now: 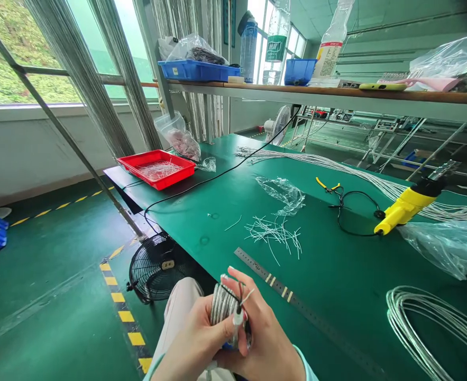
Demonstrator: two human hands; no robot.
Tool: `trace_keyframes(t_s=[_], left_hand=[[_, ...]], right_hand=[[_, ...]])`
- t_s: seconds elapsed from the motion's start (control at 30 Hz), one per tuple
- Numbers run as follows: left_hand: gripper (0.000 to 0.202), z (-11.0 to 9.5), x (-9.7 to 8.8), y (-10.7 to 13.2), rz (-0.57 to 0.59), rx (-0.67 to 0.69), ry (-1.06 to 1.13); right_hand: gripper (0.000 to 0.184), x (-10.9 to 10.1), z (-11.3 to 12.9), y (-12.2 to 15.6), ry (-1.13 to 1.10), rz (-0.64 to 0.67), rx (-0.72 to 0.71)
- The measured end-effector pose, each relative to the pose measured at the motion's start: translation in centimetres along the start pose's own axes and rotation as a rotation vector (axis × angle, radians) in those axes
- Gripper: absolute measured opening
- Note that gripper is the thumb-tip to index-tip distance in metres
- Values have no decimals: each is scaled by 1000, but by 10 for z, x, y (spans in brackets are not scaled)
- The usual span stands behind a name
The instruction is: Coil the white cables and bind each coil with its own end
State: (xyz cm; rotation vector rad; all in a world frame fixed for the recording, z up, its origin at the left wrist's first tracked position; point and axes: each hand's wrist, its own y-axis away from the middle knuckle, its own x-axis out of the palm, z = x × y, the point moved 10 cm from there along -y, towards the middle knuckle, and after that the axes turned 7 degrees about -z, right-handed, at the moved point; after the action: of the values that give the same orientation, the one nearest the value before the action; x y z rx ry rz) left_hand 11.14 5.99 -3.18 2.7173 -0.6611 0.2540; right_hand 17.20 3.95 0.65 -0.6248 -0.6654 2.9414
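Close to my body, below the bench edge, both hands are closed round a small coil of silvery cable. My left hand grips the coil from the left, its thumb across the front beside a white sleeve at the cable end. Thin wires, dark and white, fan out of that end. My right hand wraps the coil from the right, fingers curled over its top and front. Something blue shows under the coil, mostly hidden. A steel ruler with pale tape bands lies on the green bench just beyond my right hand.
Cut white wire pieces, a clear bag, yellow-handled pliers and a yellow heat gun lie on the bench. A red tray stands far left, a cable coil right. A black fan stands on the floor.
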Motion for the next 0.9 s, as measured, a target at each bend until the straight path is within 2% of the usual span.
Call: trace_keyframes(t_s=[0.13, 0.27, 0.37, 0.47, 0.57, 0.67, 0.77, 0.83, 0.9], left_hand=[[52, 0, 7, 1, 67, -60, 91], [65, 3, 12, 3, 136, -88, 99], [66, 6, 12, 3, 132, -98, 76], [65, 5, 8, 2, 86, -73, 48], [65, 10, -1, 4, 6, -80, -19], [62, 11, -18, 9, -131, -49, -130], [53, -5, -20, 15, -201, 97, -227], [44, -22, -22, 18, -289, 230, -258], [37, -27, -23, 20, -347, 272, -230]], right_hand=[[75, -1, -12, 1, -292, -66, 44], [68, 8, -25, 7, -562, -124, 192], [67, 15, -32, 13, -674, -173, 312], [70, 28, -40, 21, -765, -133, 427], [73, 31, -49, 28, -718, -124, 489], [73, 21, -55, 29, -625, -188, 462], [67, 9, -51, 25, -615, -257, 380], [63, 2, -46, 21, -623, -313, 343], [60, -1, -40, 16, -644, -316, 324]])
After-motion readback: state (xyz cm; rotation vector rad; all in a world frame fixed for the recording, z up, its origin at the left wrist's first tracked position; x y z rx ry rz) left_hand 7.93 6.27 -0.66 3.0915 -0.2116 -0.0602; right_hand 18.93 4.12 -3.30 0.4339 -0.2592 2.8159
